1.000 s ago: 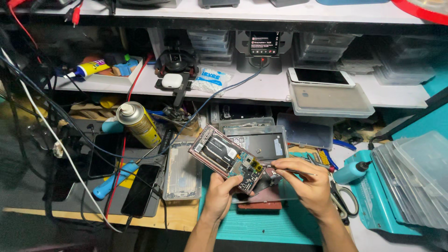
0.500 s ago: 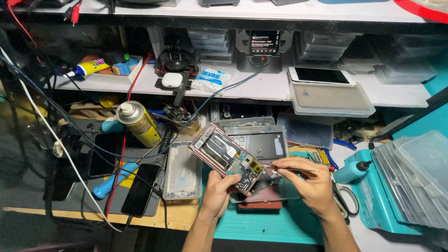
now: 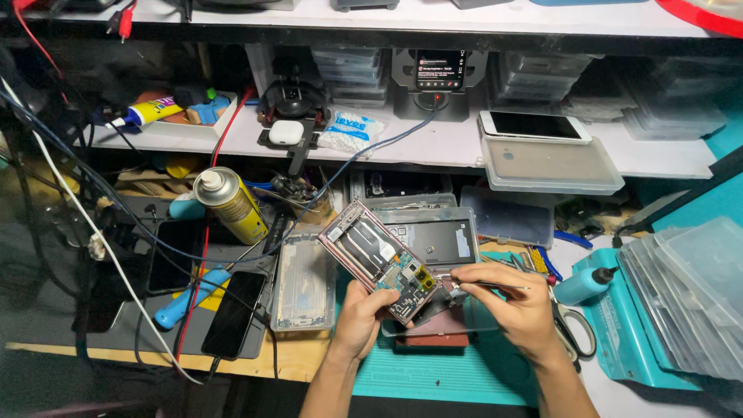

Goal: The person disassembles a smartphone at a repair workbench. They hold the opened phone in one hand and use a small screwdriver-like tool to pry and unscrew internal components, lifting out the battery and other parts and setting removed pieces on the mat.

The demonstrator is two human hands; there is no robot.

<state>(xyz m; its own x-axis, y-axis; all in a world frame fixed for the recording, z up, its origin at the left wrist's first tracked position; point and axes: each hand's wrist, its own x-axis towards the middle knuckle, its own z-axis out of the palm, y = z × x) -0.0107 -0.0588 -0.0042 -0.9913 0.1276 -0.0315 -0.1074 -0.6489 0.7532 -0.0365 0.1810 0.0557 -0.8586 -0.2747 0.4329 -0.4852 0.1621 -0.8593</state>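
My left hand (image 3: 365, 313) grips the lower end of an opened phone (image 3: 379, 259) with a pinkish frame, its circuit board and inner parts facing up, tilted toward the upper left. My right hand (image 3: 507, 298) pinches thin metal tweezers (image 3: 445, 276) whose tip touches the board near a yellow part at the phone's lower right. Both hands hover over a teal work mat (image 3: 464, 371).
A yellow spray can (image 3: 231, 205) stands at left. A clear phone case (image 3: 302, 282) and dark phones (image 3: 236, 313) lie on a grey mat. Scissors (image 3: 573, 329), a teal squeeze bottle (image 3: 584, 285), stacked clear trays (image 3: 689, 298) at right. Cables hang left; shelf behind holds a white phone (image 3: 534, 125).
The hands and the opened phone stay nearly in place; my right hand has shifted slightly, keeping the tweezers at the board.
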